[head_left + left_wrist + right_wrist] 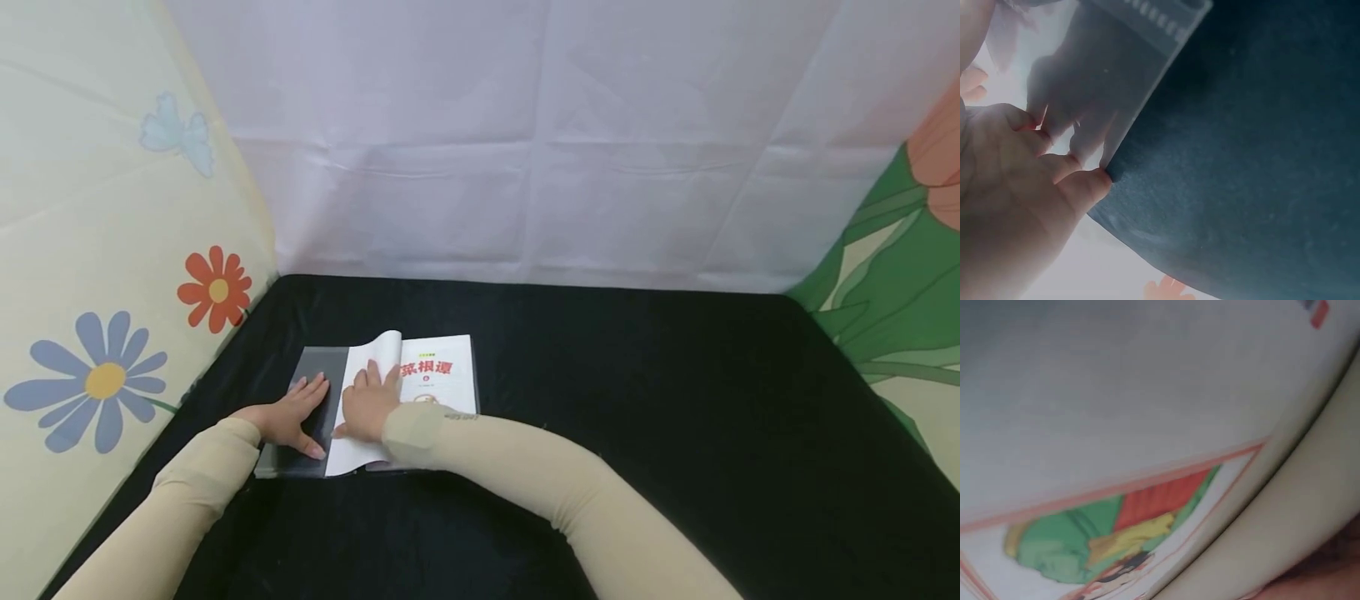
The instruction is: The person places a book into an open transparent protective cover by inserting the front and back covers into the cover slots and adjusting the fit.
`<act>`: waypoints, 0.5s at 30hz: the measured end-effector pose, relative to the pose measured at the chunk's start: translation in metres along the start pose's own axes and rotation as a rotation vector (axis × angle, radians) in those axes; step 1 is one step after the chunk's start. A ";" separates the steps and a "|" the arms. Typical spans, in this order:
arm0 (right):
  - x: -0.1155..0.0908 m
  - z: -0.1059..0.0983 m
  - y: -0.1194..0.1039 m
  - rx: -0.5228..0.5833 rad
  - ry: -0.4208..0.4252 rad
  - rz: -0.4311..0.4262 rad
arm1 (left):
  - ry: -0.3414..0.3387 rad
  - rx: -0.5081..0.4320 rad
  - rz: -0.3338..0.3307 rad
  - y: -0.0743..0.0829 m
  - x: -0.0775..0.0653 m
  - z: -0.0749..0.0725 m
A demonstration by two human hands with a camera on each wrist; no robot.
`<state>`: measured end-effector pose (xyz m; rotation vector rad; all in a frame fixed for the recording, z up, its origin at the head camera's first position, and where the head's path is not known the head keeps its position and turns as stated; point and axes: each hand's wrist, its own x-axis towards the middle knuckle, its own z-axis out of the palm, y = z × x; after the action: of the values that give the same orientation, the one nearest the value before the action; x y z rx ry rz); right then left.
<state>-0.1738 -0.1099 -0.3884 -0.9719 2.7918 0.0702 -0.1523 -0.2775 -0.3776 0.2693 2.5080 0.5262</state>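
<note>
A book lies spread on the black cloth, its white title page (450,357) with red Chinese characters showing on the right. To the left is a clear plastic cover flap (281,462); my left hand (288,417) rests on it with fingers spread. In the left wrist view its fingertips touch the see-through plastic (1129,69). My right hand (369,408) presses on a white leaf (348,458) that curls up at its top edge. The right wrist view has a page (1104,394) close up, with a coloured picture (1110,531) and a beige sleeve (1285,506) beside it.
Black cloth (637,400) covers the table and extends to the right of the book. A white curtain (525,167) hangs behind it. Flower-printed cloth (75,250) stands along the left, and a leafy print (892,283) is on the right.
</note>
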 end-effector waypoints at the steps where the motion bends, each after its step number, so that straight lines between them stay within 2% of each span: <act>1: 0.000 -0.001 0.001 0.000 -0.017 -0.011 | -0.002 0.001 -0.003 0.000 0.000 0.001; 8: 0.001 -0.010 0.010 -0.052 -0.191 -0.088 | 0.009 0.011 0.022 -0.002 -0.001 0.000; 15: -0.001 -0.006 0.009 -0.093 -0.180 -0.089 | 0.004 0.007 0.015 0.001 -0.003 -0.001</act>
<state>-0.1797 -0.1030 -0.3822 -1.0534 2.5987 0.2633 -0.1509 -0.2781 -0.3752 0.2898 2.5142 0.5246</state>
